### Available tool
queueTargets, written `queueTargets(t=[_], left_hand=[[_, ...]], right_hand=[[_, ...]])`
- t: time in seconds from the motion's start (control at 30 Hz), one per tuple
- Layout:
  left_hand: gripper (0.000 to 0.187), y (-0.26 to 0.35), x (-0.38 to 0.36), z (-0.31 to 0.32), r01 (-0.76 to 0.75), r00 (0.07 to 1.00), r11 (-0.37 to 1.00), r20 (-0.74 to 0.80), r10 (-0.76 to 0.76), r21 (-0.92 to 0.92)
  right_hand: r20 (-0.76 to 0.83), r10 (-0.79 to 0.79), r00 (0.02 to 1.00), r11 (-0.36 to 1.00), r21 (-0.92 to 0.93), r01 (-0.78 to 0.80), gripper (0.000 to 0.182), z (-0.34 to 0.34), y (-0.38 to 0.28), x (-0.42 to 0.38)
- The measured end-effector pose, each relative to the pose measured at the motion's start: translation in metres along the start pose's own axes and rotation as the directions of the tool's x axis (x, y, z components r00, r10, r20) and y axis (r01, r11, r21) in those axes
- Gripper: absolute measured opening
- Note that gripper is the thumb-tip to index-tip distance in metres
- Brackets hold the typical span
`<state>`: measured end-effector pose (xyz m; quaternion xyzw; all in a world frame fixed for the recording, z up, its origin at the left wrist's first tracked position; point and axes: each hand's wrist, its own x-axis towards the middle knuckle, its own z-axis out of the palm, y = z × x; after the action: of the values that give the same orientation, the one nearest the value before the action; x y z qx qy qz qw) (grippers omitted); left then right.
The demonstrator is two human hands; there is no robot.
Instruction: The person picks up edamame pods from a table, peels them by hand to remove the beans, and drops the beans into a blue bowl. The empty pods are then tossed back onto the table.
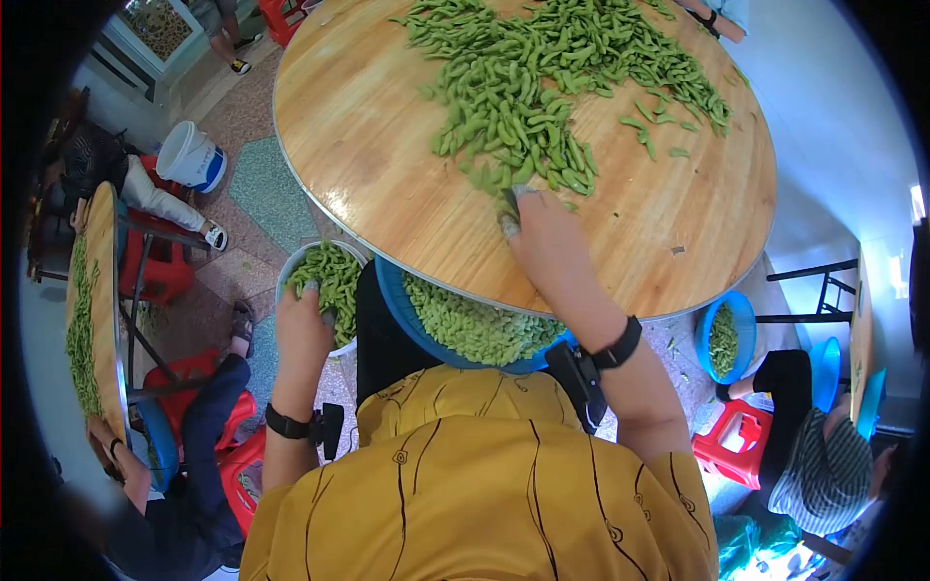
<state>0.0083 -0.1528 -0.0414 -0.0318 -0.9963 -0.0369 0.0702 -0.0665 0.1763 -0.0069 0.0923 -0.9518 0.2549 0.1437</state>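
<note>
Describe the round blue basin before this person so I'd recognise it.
Find the round, pale wooden tabletop. Partly under its near edge sits the round blue basin, right of the white bucket of green pods. Unlike the bucket, it holds pale green beans.

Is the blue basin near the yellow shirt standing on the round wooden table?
No, the blue basin is below the round wooden table, whose edge hides part of it.

both hands (548, 237) at green pods (518, 116)
</note>
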Motion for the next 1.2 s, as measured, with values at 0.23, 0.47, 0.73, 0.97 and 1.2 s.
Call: queueTargets(t=[0.23,0.47,0.73,0.97,1.2], left_hand=[[0.028,0.117,0.029,-0.037,0.256,0.941,0.118,0.275,0.198,-0.959],[0.015,0.155,0.04,-0.025,0.577,0.781,-0.104,0.51,0.362,-0.81],[0.014,0.157,0.039,-0.029,0.482,0.806,0.071,0.474,0.356,-0.873],[0.015,0.158,0.039,-0.031,0.473,0.819,0.076,0.47,0.33,-0.878],[0.013,0.155,0.036,-0.025,-0.368,0.871,0.594,-0.042,0.489,-0.715]], right_hand=[[0.507,0.284,0.814,0.766,0.39,-0.511,0.025,-0.02,-0.016,-0.009],[0.461,0.273,0.844,0.469,0.703,-0.535,0.031,-0.036,-0.009,-0.058],[0.557,0.061,0.828,0.569,0.662,-0.488,0.047,-0.046,-0.008,-0.065],[0.569,0.058,0.82,0.525,0.682,-0.51,0.047,-0.046,-0.01,-0.066],[0.681,0.086,0.727,0.325,0.671,-0.667,0.037,-0.035,-0.007,-0.067]])
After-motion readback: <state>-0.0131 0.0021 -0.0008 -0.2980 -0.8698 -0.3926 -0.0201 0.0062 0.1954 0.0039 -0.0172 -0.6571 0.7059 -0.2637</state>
